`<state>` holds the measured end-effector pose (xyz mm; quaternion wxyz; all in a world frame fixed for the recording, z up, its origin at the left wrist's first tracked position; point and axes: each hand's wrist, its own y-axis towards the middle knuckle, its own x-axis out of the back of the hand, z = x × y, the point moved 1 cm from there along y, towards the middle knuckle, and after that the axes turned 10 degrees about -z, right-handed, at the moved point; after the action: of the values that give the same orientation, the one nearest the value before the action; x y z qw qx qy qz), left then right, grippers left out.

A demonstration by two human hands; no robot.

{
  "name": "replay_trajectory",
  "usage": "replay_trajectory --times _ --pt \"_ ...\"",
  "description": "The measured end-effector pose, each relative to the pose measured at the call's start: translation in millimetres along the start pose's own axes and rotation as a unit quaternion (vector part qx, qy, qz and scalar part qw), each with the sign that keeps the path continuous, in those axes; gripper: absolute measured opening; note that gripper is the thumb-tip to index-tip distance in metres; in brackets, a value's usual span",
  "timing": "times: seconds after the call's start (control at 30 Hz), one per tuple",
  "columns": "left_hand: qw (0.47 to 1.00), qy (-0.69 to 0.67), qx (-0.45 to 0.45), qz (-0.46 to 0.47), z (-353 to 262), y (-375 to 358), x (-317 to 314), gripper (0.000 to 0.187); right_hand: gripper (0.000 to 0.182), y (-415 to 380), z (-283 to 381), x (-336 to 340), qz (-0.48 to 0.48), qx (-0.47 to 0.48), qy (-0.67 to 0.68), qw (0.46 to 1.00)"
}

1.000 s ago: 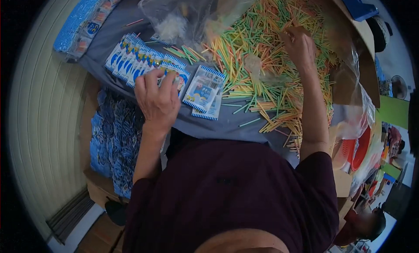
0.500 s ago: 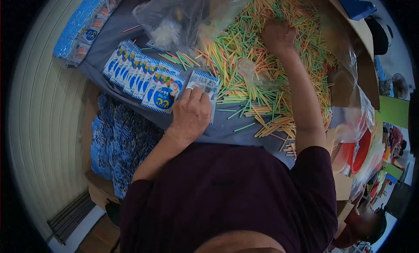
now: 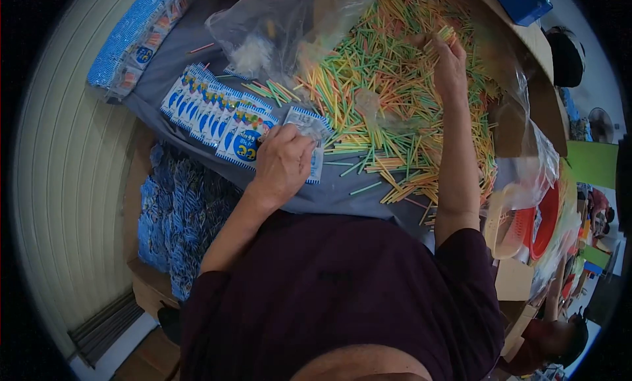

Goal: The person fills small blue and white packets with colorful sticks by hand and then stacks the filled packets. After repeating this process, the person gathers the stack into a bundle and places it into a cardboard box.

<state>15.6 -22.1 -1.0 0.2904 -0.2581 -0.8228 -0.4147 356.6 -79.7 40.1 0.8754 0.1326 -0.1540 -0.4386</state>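
My left hand (image 3: pixel 284 158), its fingers curled closed, lies over the lower left of a blue-and-white packet (image 3: pixel 308 123) whose back faces up. To its left, printed blue-and-white packets (image 3: pixel 245 136) overlap in a fanned row. Over at the right, my right hand (image 3: pixel 451 68) is raised over a heap of thin coloured sticks (image 3: pixel 395 85). A small bunch of sticks (image 3: pixel 447 34) pokes out between its thumb and fingers. Whether my left fingers pinch the packet's edge or only press on it is partly hidden.
Clear plastic bags (image 3: pixel 263 25) lie on the grey cloth (image 3: pixel 342 200). Filled blue packs (image 3: pixel 131 45) stand at the far left. Below the table edge is a box of blue packets (image 3: pixel 178 210). Red and cream baskets (image 3: pixel 507 229) and another person (image 3: pixel 550 341) are at the right.
My right hand has lifted out of the stick heap, moving right, and now shows a small bunch of sticks. My left hand has shifted slightly left on the packet.
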Motion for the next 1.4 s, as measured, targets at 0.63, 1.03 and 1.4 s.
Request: replay_trajectory --times 0.63,1.03,1.4 --pt "0.991 -0.102 0.015 -0.087 5 11 6 0.011 0.055 -15 -9 -7 0.137 -0.146 0.288 0.937" --pt "0.896 -0.414 0.148 -0.066 -23 79 -30 0.011 0.065 -58 53 -42 0.151 -0.022 0.251 0.956" --pt "0.854 -0.483 0.19 -0.036 -18 78 -50 0.01 0.067 -69 60 -50 0.211 0.083 0.113 0.967"
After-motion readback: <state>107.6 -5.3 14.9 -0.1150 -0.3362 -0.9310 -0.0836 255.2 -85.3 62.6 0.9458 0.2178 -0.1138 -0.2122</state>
